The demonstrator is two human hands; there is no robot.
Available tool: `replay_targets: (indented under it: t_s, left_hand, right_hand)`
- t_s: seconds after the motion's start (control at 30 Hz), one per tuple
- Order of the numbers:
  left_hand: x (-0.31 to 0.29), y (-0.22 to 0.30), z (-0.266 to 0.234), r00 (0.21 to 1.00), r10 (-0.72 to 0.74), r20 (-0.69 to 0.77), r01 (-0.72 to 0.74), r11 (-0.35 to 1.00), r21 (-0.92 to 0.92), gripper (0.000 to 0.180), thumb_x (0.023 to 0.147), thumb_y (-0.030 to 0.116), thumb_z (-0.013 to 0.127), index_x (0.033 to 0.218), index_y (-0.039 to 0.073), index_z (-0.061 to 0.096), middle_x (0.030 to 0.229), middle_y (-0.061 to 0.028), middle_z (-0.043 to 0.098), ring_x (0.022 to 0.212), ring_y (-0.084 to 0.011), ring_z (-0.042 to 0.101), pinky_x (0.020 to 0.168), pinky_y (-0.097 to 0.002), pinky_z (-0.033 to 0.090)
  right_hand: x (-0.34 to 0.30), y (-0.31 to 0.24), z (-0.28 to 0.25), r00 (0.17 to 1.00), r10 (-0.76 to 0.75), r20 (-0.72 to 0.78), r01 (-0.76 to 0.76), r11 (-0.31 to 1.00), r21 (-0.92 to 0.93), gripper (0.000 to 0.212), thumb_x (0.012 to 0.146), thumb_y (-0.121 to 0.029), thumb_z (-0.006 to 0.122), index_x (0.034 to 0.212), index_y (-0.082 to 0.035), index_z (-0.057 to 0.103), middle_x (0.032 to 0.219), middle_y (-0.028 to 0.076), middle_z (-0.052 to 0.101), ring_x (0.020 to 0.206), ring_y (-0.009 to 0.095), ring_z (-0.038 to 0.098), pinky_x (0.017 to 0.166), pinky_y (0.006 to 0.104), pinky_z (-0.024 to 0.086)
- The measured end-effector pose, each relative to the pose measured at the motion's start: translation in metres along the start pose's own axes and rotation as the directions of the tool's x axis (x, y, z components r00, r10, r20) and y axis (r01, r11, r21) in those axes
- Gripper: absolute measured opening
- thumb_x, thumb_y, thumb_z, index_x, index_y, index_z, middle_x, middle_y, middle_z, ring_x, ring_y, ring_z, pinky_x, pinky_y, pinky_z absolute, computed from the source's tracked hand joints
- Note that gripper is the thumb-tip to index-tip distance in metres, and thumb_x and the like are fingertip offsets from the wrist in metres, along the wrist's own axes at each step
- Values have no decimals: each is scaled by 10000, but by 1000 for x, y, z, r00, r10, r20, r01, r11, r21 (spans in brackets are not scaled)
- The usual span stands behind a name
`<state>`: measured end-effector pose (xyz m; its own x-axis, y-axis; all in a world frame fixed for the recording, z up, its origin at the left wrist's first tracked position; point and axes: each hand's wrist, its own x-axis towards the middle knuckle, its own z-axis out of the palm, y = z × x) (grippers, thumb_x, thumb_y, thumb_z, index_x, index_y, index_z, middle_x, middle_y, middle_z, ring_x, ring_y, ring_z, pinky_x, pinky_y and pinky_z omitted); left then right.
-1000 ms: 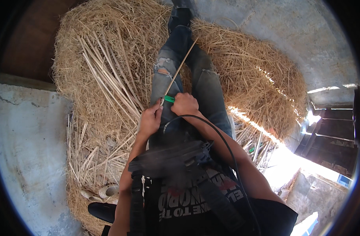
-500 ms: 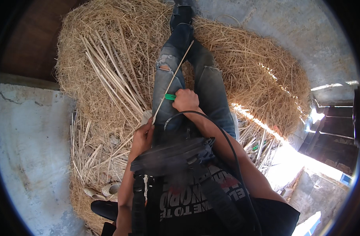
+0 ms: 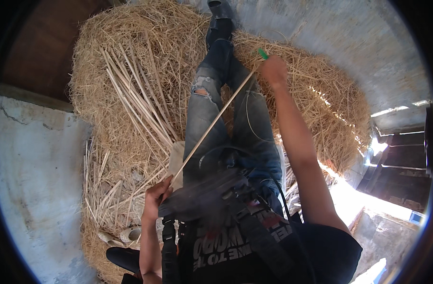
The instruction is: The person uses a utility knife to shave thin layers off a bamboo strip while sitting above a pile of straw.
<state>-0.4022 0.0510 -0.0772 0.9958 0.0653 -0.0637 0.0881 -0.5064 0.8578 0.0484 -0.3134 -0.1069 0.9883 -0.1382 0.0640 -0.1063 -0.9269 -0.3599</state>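
A long, thin pale strip of split cane or bamboo (image 3: 216, 119) runs slantwise over my thighs. My left hand (image 3: 156, 195) is closed on its near end, beside my left hip. At the far end, my right hand (image 3: 274, 71), slightly blurred, is closed round a small green tool (image 3: 262, 53); its green part sticks out past the fist, and whether it has a blade is hidden. The strip's tip meets the right fist. A fine curled shaving (image 3: 248, 111) hangs in a loop over my right thigh.
A bundle of pale strips (image 3: 131, 90) lies on the shavings heap (image 3: 174, 38) to the left. More shavings (image 3: 320, 90) pile up on the right. Slippers (image 3: 130, 234) sit at lower left. A grey wall (image 3: 41, 180) stands at the left. A dark cable crosses my lap.
My right hand and the green tool have moved far out along the strip, away from me, the arm now stretched. My left hand shifted slightly back. A curled shaving now shows on my right thigh.
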Motion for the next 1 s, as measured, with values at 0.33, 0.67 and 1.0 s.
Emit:
replay_targets:
  t_s: [0.33,0.67,1.0]
  left_hand:
    - [105,15,45,991,-128,-40,122,984,-131,313,1085,170,506,1309,-10,631,690,-8,545,631,-92,506,601,-281,437]
    - [171,-25,116,999,-39,-35,40,999,18,263,1040,189,580,1242,59,687,672,-174,620,608,-256,658,642,-394,535]
    - [157,-20,105,998,-63,-6,63,998,26,271,1053,194,566,1257,69,694,656,-124,627,585,-232,636,619,-386,520]
  right_hand:
    - [-88,-65,-46,947,-282,154,245,944,222,264,784,-229,724,943,-21,760,881,263,733,880,436,727,811,516,579]
    - [-213,-67,71,823,-343,453,301,939,164,258,757,-208,751,967,-61,778,968,226,748,947,417,739,855,500,598]
    - [-213,-78,71,806,-317,501,290,948,132,271,752,-218,789,963,-49,772,1000,219,751,960,410,741,857,493,597]
